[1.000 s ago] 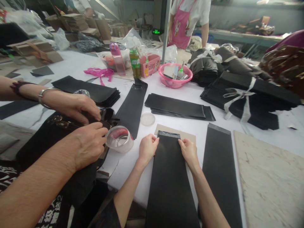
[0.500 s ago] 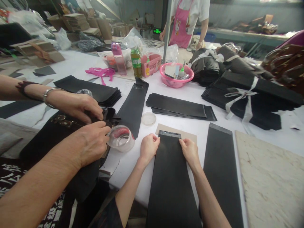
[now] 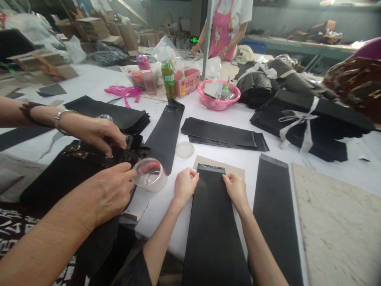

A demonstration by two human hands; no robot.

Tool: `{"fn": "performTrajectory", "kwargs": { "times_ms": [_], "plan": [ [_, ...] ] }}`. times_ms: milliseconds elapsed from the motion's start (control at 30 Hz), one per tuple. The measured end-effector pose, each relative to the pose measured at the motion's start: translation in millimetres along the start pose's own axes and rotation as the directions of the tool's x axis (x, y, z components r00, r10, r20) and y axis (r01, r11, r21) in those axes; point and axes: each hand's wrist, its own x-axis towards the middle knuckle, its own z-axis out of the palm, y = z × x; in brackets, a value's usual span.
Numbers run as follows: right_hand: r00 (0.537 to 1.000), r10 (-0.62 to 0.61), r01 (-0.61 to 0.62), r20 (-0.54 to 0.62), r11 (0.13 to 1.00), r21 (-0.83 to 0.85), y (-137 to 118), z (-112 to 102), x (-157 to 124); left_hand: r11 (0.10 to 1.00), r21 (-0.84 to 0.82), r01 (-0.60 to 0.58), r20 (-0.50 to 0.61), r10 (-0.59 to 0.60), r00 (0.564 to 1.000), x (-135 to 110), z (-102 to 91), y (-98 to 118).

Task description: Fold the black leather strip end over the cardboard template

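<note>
A long black strip of leather-like material (image 3: 214, 222) lies lengthwise before me, its far end on a beige board (image 3: 235, 171). A shiny grey band (image 3: 212, 169) crosses that far end. My left hand (image 3: 186, 184) pinches the strip's left edge just below the band. Opposite it, my right hand (image 3: 235, 188) pinches the right edge between thumb and fingers. To the right lies another black strip (image 3: 275, 206) with a grey end band. Left of my hands are a clear plastic tub (image 3: 151, 174) and a round clear lid (image 3: 185, 149).
At the left, a co-worker's hands (image 3: 107, 186) handle a black bag (image 3: 56, 171). Stacked black strips (image 3: 222, 133) lie beyond my hands, near a pink basin (image 3: 218, 97). A tied black bundle (image 3: 312, 123) and a marbled slab (image 3: 339, 222) are at the right. Another person (image 3: 226, 31) stands behind.
My hands keep their pinch on the black strip. The view has shifted slightly. The co-worker's hands have moved a little over the bag, and the person behind has lowered and moved their arms.
</note>
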Motion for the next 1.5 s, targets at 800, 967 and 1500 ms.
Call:
{"fn": "performTrajectory", "kwargs": {
  "times_ms": [800, 967, 1500],
  "plan": [
    [0.999, -0.019, 0.019, -0.030, 1.000, 0.014, 0.0, 0.2, 0.5, 1.000, 0.001, 0.018, 0.015, -0.018, 1.000, -0.9, -1.3, 3.4],
    [1.000, -0.009, 0.010, -0.023, 1.000, 0.011, -0.3, -0.1, 0.3, 1.000, 0.016, 0.003, 0.007, -0.003, 1.000, -1.1, -1.6, 2.5],
    [1.000, -0.017, 0.017, -0.012, 1.000, 0.014, 0.4, -0.1, -0.1, 0.999, 0.033, 0.019, 0.028, -0.019, 0.999, -0.9, -3.1, 4.5]
  ]
}}
